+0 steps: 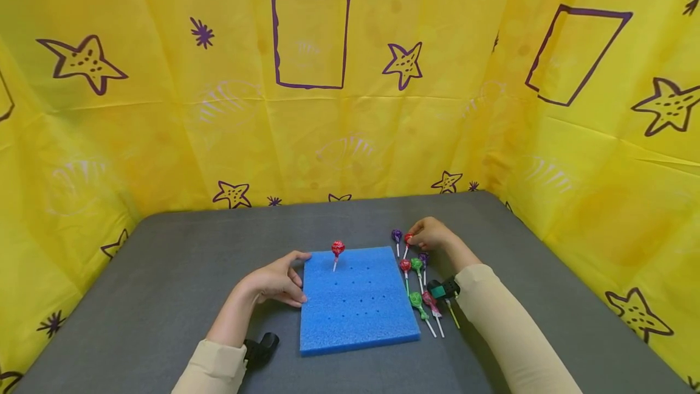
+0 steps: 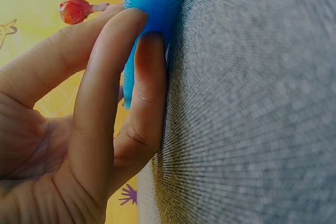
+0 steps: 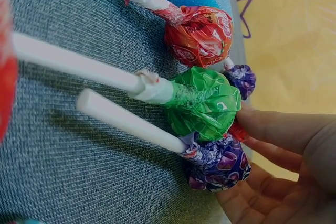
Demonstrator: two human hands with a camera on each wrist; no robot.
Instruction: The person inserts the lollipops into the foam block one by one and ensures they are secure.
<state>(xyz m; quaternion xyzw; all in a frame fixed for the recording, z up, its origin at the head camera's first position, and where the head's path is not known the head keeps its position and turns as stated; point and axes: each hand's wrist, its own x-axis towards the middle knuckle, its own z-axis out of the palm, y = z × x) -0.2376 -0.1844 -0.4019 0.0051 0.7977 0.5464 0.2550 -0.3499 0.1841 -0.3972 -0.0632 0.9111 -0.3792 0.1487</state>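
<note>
My left hand rests its fingertips on the left edge of a blue foam board with several small holes. One red lollipop stands upright in the board near its far left corner. Beyond the board's far right corner, my right hand pinches another red lollipop by its wrapped head. In the right wrist view, that head is mostly hidden behind a green lollipop and a purple lollipop. A purple lollipop lies just left of the pinched one.
More lollipops lie along the board's right side, among them a red one, a green one and a pink one. The right forearm passes over some of them. A yellow patterned curtain surrounds the grey table.
</note>
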